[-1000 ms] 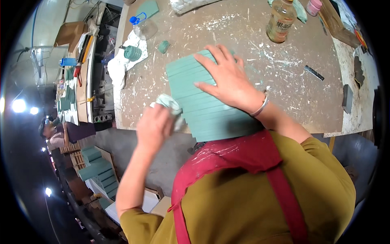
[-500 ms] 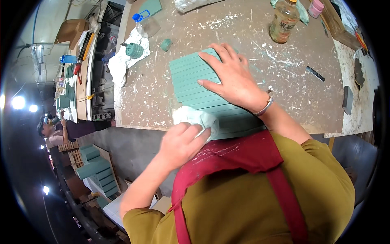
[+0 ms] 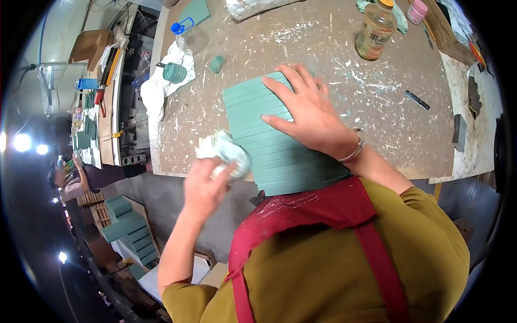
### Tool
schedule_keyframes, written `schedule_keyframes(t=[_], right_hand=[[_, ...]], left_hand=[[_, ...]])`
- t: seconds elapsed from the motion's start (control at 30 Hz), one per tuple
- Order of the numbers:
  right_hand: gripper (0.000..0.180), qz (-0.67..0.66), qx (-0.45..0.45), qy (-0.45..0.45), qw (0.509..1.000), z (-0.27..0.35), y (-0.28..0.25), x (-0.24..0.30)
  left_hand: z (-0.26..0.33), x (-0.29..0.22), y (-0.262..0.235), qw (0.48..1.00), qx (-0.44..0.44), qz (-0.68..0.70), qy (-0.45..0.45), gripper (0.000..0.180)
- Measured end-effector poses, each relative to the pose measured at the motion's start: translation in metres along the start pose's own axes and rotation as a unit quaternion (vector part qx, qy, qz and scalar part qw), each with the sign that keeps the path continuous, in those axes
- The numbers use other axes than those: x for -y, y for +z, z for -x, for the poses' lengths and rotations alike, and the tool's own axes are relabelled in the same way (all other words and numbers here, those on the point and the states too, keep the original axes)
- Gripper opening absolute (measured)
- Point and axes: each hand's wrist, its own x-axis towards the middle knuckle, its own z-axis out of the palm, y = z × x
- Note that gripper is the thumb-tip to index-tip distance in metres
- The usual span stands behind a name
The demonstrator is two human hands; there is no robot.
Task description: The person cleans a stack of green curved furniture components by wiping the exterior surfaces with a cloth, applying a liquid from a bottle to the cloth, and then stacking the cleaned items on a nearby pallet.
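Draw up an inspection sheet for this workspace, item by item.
Surface: brown tabletop, scuffed, flecked white.
Job's things: green lined piece; crumpled pale cloth by its left edge.
Clutter: orange-capped bottle, clear blue-capped bottle, pink jar, dark bar.
Hands: left hand closed on the pale cloth, blurred; right hand spread on the green lined piece.
Cables: thin blue line, upper left; cable or hose, cannot tell.
Surroundings: another person, green blocks and lit lamps at left.

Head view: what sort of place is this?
Probably a workshop: the scuffed, white-flecked table, the marked red apron and the green blocks grouped at lower left suggest it.
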Motion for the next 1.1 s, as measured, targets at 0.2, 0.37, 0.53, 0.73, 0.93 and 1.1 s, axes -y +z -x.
schedule_keyframes(t=[0.2, 0.37, 0.53, 0.73, 0.93, 1.1], right_hand=[[0.062, 0.021, 0.008, -0.001, 1.0, 0.0, 0.002, 0.002], [0.061, -0.002, 0.0, -0.008, 1.0, -0.001, 0.001, 0.001], [0.062, 0.012, 0.003, 0.0, 1.0, -0.002, 0.0, -0.001], [0.061, 0.014, 0.005, -0.03, 0.999, -0.006, -0.009, 0.002], [0.051, -0.163, -0.006, -0.01, 0.987, -0.015, -0.024, -0.018], [0.042, -0.283, -0.25, 0.139, 0.915, 0.032, -0.022, -0.079]], left_hand=[[-0.037, -0.034, 0.02, 0.99, 0.002, 0.136, 0.023, 0.043], [-0.004, 0.033, 0.014, 0.987, -0.047, 0.095, -0.122, 0.022], [-0.041, 0.066, -0.015, 0.901, -0.284, 0.192, -0.268, 0.024], [-0.153, 0.106, 0.018, 0.708, -0.321, 0.55, -0.305, 0.045], [-0.21, 0.123, 0.141, 0.57, -0.052, 0.755, -0.319, 0.026], [-0.22, 0.093, 0.15, 0.488, 0.008, 0.846, -0.216, 0.03]])
